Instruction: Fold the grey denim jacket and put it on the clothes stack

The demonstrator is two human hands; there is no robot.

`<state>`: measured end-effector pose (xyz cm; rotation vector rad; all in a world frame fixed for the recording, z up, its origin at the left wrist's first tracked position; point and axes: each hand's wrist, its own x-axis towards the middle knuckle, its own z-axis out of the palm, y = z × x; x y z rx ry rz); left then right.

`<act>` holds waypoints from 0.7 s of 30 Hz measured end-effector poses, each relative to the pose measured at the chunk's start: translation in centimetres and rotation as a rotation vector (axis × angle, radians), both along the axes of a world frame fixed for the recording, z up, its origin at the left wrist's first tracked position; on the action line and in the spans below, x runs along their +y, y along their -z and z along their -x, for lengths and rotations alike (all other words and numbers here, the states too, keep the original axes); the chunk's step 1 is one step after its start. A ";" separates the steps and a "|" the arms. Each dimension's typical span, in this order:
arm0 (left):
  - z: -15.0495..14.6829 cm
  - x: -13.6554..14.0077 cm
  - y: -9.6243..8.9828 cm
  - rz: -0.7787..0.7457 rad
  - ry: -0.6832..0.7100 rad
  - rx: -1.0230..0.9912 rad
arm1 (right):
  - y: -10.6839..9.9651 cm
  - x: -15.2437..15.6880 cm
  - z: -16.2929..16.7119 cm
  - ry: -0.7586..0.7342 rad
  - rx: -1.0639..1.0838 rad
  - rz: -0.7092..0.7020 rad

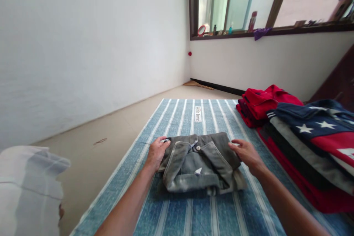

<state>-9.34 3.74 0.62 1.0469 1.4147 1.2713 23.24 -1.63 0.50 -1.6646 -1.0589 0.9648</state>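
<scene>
A dark grey button-up jacket (197, 166), folded into a neat bundle, lies in front of me with its collar toward me and a pale button near the middle. My left hand (158, 152) is closed on its far left corner, thumb on top beside a small black label (166, 140). At the right edge, my right hand (247, 154) grips the cloth between thumb and fingers; some fingertips are hidden by the fabric. Beneath the jacket is a blue-and-white striped cloth (182, 116) covering the table or bed.
Folded clothes are piled on the right: a red garment (272, 99) and a navy, red and white star-patterned jacket (318, 125) on top. A pale checked cloth (30, 188) hangs at the lower left. Small bottles and a spray can (252, 22) line the windowsill.
</scene>
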 end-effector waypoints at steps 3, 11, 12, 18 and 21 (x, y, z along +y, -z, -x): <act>0.1 0.1 0.0 -0.024 -0.012 0.067 | 0.8 0.2 0.4 -0.089 0.273 0.029; 0.4 0.9 1.0 -0.099 -0.013 0.357 | 2.7 -1.2 0.7 -0.084 0.381 0.104; 0.4 0.9 1.0 -0.102 -0.012 0.376 | 2.7 -1.2 0.7 -0.090 0.374 0.106; 0.3 0.7 0.9 -0.096 -0.003 0.343 | 2.4 -1.3 0.5 -0.150 0.342 0.102; 0.3 0.3 0.8 -0.070 0.006 0.276 | 2.5 -1.5 0.4 -0.167 0.361 0.112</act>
